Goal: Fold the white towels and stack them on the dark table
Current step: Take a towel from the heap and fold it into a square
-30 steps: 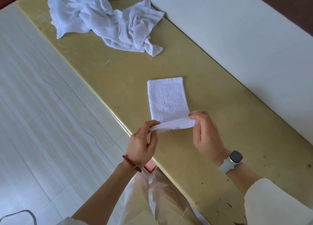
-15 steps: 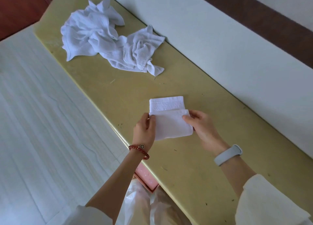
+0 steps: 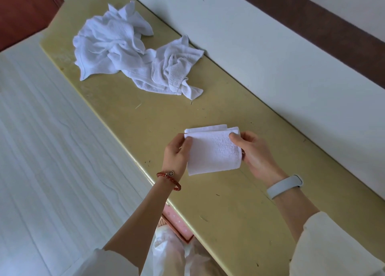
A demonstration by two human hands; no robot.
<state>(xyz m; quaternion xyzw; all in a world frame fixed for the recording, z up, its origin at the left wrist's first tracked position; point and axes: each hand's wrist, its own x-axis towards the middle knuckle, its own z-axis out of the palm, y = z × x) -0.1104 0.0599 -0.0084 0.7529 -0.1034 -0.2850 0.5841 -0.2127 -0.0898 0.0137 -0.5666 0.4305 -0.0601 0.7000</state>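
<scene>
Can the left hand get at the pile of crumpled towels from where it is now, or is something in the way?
Probably yes, once freed: bare tabletop lies between the left hand and the crumpled towels, but it pinches the folded towel.

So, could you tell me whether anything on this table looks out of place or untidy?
Only the crumpled towels at the table's far end, heaped loose and unfolded. The folded towel, pinched by the left hand and right hand, looks neat.
</scene>
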